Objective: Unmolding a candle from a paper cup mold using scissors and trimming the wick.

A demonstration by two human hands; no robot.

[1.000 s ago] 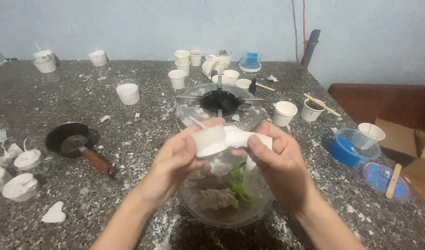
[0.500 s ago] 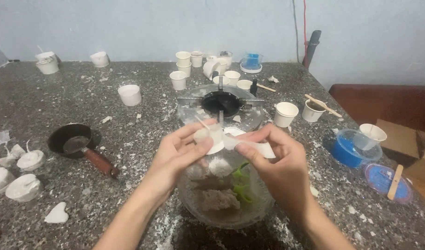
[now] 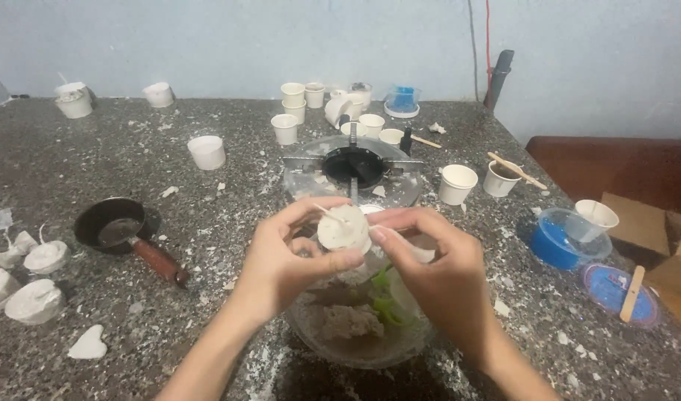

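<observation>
Over the near glass bowl, the left hand pinches a small white wax candle between thumb and fingertips, and the right hand has its fingers closed on the peeled paper cup. The candle looks light, brittle and slightly slick; its sides seem the safest place to grip, away from the thin wick.

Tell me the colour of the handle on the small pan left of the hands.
The pan's handle is reddish-brown, seen in the head view; the pan itself is dark.

The table looks like speckled grey stone, rough with white flakes. The bowl is clear glass, glossy. At nine o'clock, a dark metal pan — wooden handle. The candle looks waxy, matt white.
</observation>
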